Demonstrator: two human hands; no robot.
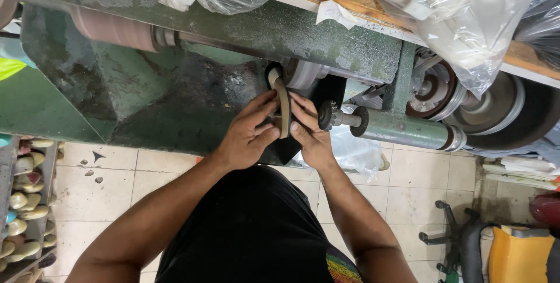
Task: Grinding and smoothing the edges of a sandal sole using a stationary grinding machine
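A thin curved tan piece, shaped like a shoe sole seen edge-on [284, 99], is gripped between both hands. My left hand [249, 134] presses on its left face with fingers spread. My right hand [310, 134] clamps its right face. The top of the piece rests against a grey sanding wheel [303, 74] on the green machine [192, 87]. A short dark spindle with a small disc [343, 118] juts out just right of my right hand.
A brown sanding drum [114, 29] sits on the shaft at upper left. Pulleys and a large dark wheel [496, 108] are at right. Plastic bags [466, 9] hang above. A rack of several tan soles [26, 201] stands at left, with chair legs [461, 242] and a yellow box [516, 257] on the tiled floor.
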